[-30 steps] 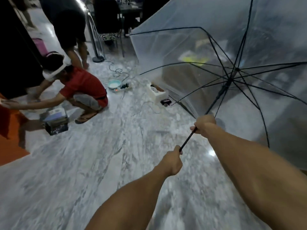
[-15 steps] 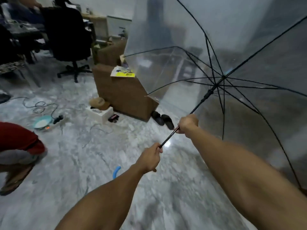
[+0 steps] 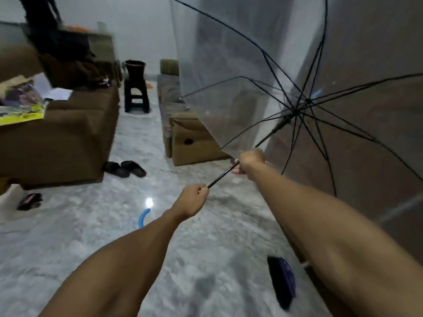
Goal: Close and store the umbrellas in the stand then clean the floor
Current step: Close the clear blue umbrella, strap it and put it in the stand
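A transparent umbrella [image 3: 240, 72] with black ribs is spread open at the upper right, its black shaft [image 3: 223, 173] slanting down to the left. My left hand [image 3: 194, 197] grips the lower end of the shaft, where the handle is hidden in my fist. My right hand [image 3: 250, 160] grips the shaft higher up, below the runner. A curved blue handle [image 3: 143, 217] lies on the marble floor [image 3: 68, 236] just behind my left forearm; the rest of that thing is hidden.
A brown sofa [image 3: 57, 133] with papers on it stands at the left, another brown sofa [image 3: 190, 133] in the middle. Black slippers [image 3: 124, 168] lie by the left sofa, a black stool [image 3: 136, 94] farther back, and a dark flat object [image 3: 282, 280] on the floor at lower right.
My view has swung right: the crouching person in red has left the frame and the sofas have come into view. Both hands keep their grip on the shaft, and the canopy stays open.
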